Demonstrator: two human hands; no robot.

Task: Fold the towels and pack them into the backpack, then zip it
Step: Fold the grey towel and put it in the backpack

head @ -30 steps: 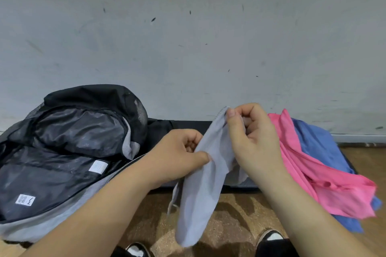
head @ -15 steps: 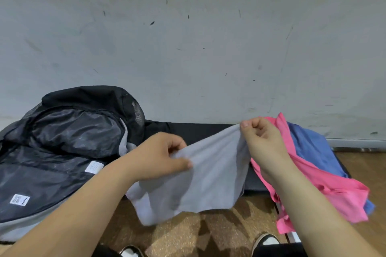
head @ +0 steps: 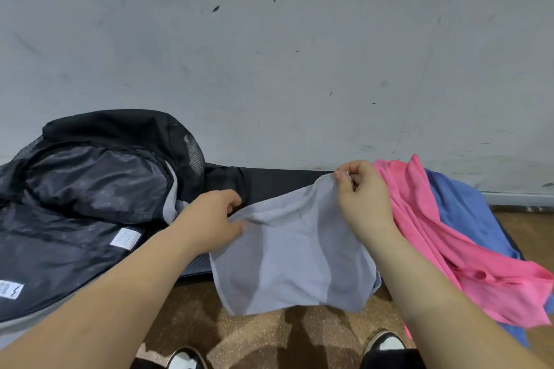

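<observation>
A light grey towel hangs spread between my hands in front of me. My left hand pinches its upper left corner, and my right hand pinches its upper right corner, held a little higher. An open black backpack with a dark shiny lining lies at the left, its mouth facing me. To the right a pink towel lies crumpled on top of a blue towel.
Everything rests on a low black surface against a scuffed grey wall. Brown speckled floor lies below, with my two shoes at the bottom edge.
My hands have drawn apart, and the grey towel has gone from a bunched hanging strip to a sheet stretched flat between them. The left hand moved left, the right hand right.
</observation>
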